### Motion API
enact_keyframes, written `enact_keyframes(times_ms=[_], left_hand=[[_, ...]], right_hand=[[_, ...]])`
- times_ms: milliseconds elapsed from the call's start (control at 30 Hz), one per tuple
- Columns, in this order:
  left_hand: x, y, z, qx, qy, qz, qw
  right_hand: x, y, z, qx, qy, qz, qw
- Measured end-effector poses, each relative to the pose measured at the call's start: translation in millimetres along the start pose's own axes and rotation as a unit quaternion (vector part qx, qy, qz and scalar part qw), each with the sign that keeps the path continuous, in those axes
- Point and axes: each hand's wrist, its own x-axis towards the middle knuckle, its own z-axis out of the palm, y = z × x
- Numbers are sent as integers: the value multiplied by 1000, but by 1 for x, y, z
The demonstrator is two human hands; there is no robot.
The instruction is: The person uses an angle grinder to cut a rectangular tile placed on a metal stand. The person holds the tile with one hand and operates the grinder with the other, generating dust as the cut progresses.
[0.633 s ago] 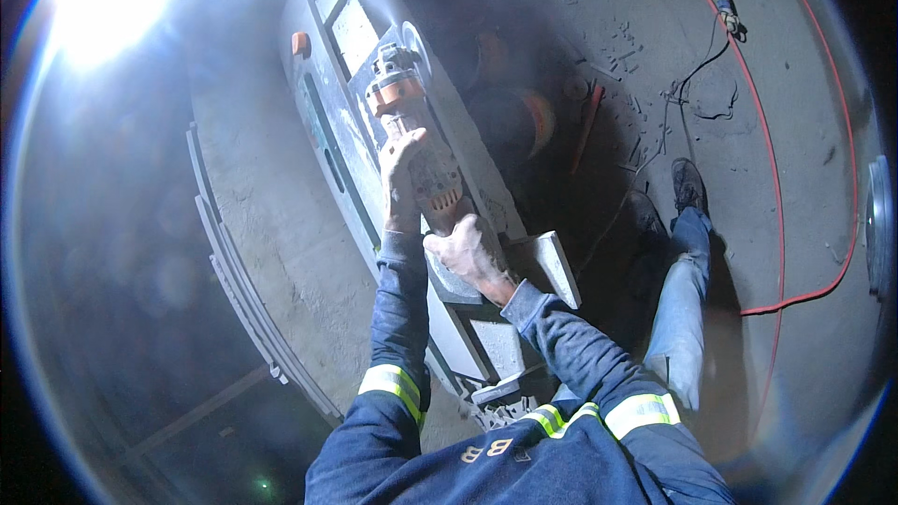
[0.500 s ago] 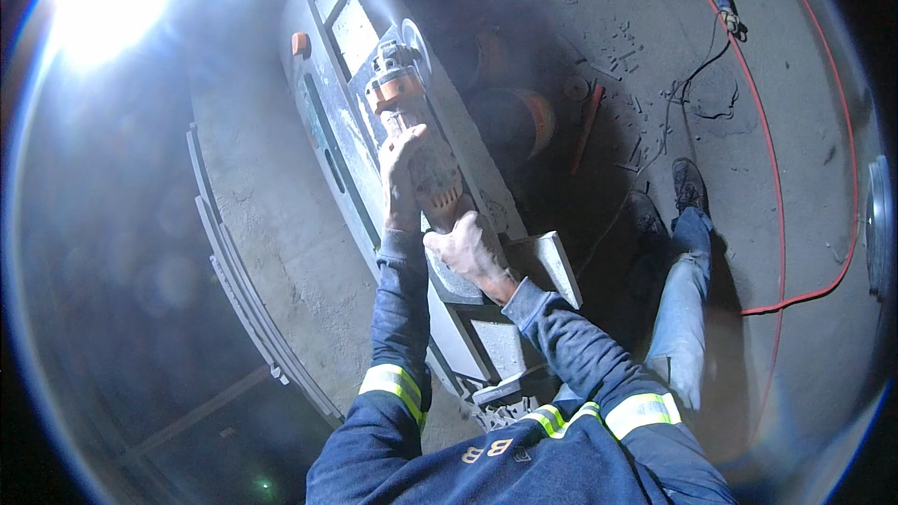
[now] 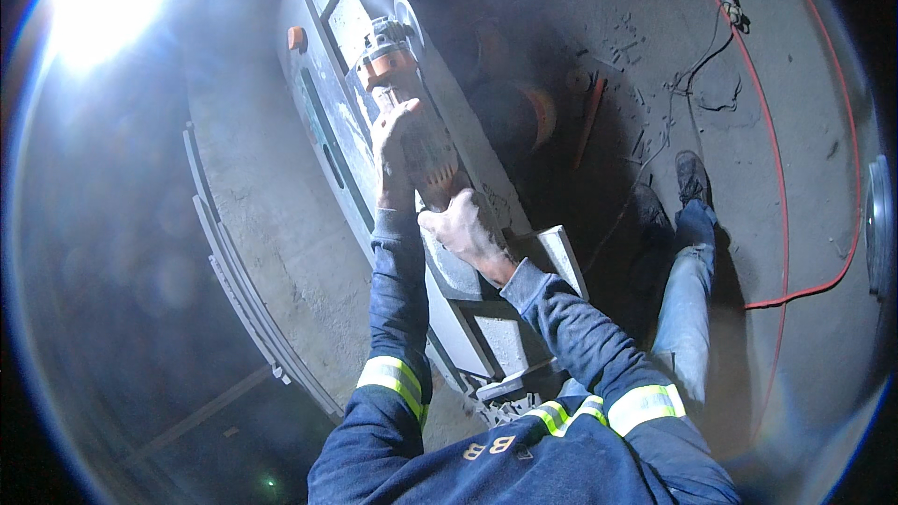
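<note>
An angle grinder (image 3: 423,145), dusty with an orange collar, is gripped by both my hands. My left hand (image 3: 391,150) wraps round the body behind the head. My right hand (image 3: 468,229) holds its rear end. The round disc (image 3: 409,21) stands on edge at the right of the head, against a long grey slab (image 3: 472,150). Pale dust streams away from the disc toward the far side. Whether the disc's lower edge is inside the slab I cannot tell.
A long bench (image 3: 341,154) bears the slab and some grey blocks (image 3: 500,341). Long strips (image 3: 238,295) lie on the floor at left. A red hose (image 3: 772,140) and a cable with a connector (image 3: 730,5) run at right. A bright lamp (image 3: 103,0) glares at upper left.
The grinder and both hands have moved slightly away from me and to the left along the slab. My grip is unchanged, and dust keeps streaming.
</note>
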Motion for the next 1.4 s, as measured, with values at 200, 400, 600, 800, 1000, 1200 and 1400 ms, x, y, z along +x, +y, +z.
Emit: enact_keyframes(times_ms=[200,400,600,800,1000,1200,1400], left_hand=[[14,-3,-6,-11,-12,2,1000],[37,-4,-12,-32,-34,9,999],[45,-3,-4,-39,-43,9,998],[43,-3,-9,-38,-32,7,999],[45,-2,-2,-41,-40,6,998],[40,-3,-21,-36,-22,5,999],[46,-2,-7,-31,-35,2,999]], right_hand=[[21,12,13,-18,9,-79,997],[25,-13,5,81,3,-5,997],[39,7,12,37,29,-82,995],[37,-3,16,54,44,-18,997],[69,52,40,-100,40,-155,982],[34,-7,18,-1,21,-25,999],[31,-17,1,77,39,-4,996]])
